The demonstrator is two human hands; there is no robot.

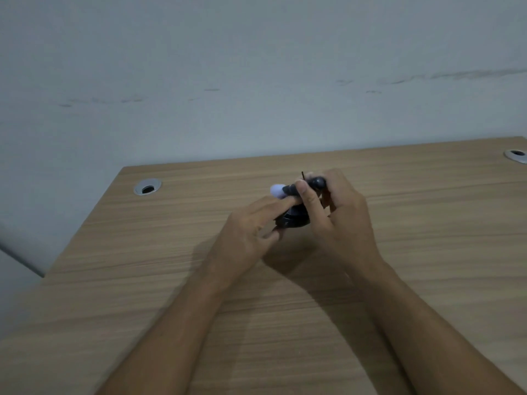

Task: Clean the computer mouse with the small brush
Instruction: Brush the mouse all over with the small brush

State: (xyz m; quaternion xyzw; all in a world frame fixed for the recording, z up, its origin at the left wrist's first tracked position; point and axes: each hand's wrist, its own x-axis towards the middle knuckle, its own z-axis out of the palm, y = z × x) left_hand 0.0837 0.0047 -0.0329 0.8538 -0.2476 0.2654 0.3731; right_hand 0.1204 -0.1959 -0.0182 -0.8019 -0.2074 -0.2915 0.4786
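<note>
A black computer mouse (293, 219) sits between my two hands, just above the wooden desk (142, 280); much of it is hidden by fingers. My left hand (245, 235) grips the mouse from the left side. My right hand (339, 220) pinches a small brush (299, 188) with a dark handle and a pale, lavender-white tuft that points left, above the mouse. The tuft sits just over my left fingertips. I cannot tell whether the bristles touch the mouse.
Two round metal cable grommets are set in the desk, one at the back left (147, 187) and one at the far right edge (516, 155). A plain pale wall (256, 81) stands right behind the desk. The desk's left edge runs diagonally toward me.
</note>
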